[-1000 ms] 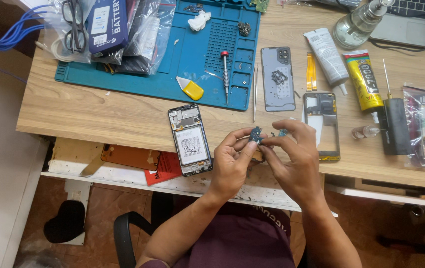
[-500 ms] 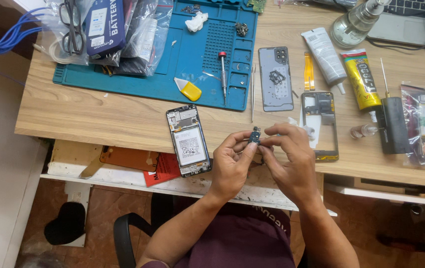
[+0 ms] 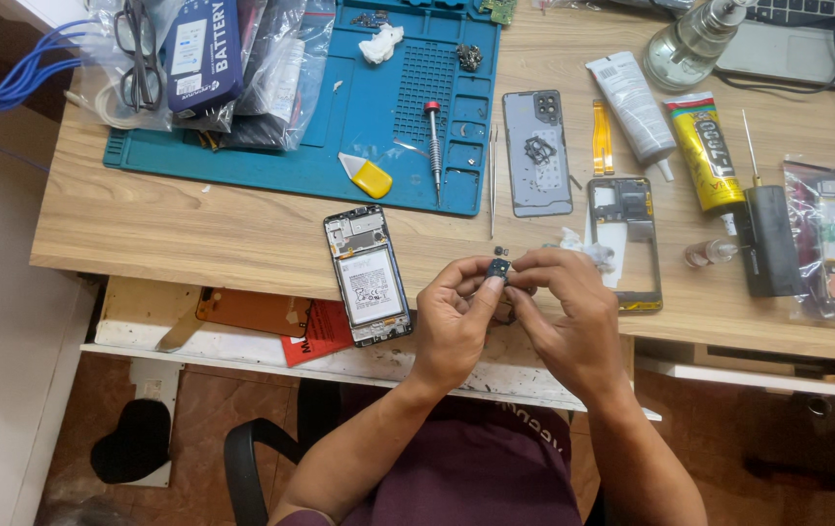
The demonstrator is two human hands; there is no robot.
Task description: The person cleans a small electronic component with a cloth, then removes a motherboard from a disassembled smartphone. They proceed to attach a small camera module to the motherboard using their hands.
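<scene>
Left hand (image 3: 456, 317) and right hand (image 3: 564, 312) together pinch a small dark phone part (image 3: 498, 269) above the desk's near edge, right of an opened phone (image 3: 367, 276).

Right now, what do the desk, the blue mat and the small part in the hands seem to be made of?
Desk: pale wood or laminate, matte, grain lines show. Mat: probably silicone, matte, moulded trays. Part: dark, too small to tell, pinched by left hand and right hand.

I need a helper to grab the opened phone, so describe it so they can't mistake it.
Start at the blue work mat on the wooden desk. Just below its lower edge, left of the left hand, lies the opened phone. Unlike the grey back cover and the empty frame, it shows a white-labelled battery.
</scene>
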